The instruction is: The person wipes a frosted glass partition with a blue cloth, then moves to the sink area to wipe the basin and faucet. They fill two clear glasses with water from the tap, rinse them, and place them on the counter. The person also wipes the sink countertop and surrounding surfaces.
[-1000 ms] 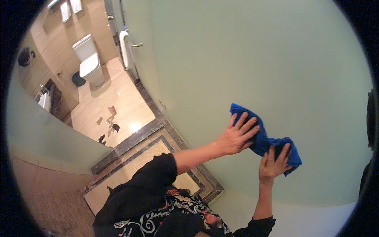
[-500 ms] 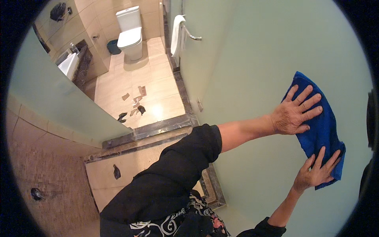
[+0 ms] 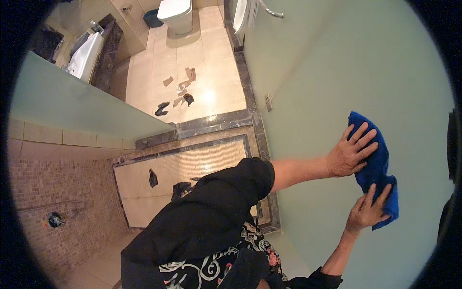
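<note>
A folded blue cloth (image 3: 378, 164) lies against the pale green frosted glass panel (image 3: 308, 111) at the right. My left hand (image 3: 349, 153) presses on the cloth's upper part, fingers spread and palm toward the glass. Lower down, my right hand (image 3: 366, 212) rests on the bottom part of the cloth with its fingers stretched out. The cloth creases inward at its right edge between the two hands. Neither hand is wrapped around it. My black-sleeved left arm crosses the middle of the view.
A dark stone threshold (image 3: 211, 124) borders the shower floor (image 3: 139, 192). Brown scraps (image 3: 185, 85) and black plastic pieces (image 3: 162, 109) litter the tiles beyond. A toilet (image 3: 178, 19) and washbasin (image 3: 86, 55) stand farther off. A shower valve (image 3: 55, 220) sits on the mosaic wall.
Both hands and the cloth have shifted downward and a little left in the view. The view itself has tilted, bringing more of the shower floor in and cutting off the toilet's top.
</note>
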Tool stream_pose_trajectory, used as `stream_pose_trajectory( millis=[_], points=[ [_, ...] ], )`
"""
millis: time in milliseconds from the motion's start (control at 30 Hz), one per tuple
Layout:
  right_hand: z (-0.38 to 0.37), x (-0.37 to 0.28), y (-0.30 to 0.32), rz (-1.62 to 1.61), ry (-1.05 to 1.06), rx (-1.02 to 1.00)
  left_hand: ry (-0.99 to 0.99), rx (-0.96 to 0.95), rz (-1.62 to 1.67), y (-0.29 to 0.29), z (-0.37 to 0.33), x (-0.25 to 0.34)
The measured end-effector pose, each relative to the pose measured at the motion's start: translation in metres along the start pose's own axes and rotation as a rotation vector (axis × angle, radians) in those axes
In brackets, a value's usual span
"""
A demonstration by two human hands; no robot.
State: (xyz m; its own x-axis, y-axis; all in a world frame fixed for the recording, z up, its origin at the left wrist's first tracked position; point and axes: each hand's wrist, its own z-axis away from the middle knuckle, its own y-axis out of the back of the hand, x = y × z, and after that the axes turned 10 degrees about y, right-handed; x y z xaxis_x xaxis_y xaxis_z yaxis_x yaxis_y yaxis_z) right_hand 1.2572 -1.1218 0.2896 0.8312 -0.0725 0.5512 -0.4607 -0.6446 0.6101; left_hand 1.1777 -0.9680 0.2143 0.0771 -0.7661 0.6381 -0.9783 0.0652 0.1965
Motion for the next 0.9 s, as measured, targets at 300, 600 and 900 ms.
stream_pose_trajectory(
  millis=[300, 600, 900],
  points=[
    [0.007, -0.043, -0.047, -0.209, 0.058, -0.088, 0.375, 0.086, 0.252, 0.004, 0.043, -0.003],
    [0.011, -0.122, -0.051, -1.046, -0.520, -0.049, 0.865, -0.193, 0.598, 0.066, 0.092, -0.010],
    [0.031, -0.192, -0.090, -1.908, -1.051, -0.544, 1.082, -0.155, 0.069, 0.145, 0.140, -0.038]
  ],
)
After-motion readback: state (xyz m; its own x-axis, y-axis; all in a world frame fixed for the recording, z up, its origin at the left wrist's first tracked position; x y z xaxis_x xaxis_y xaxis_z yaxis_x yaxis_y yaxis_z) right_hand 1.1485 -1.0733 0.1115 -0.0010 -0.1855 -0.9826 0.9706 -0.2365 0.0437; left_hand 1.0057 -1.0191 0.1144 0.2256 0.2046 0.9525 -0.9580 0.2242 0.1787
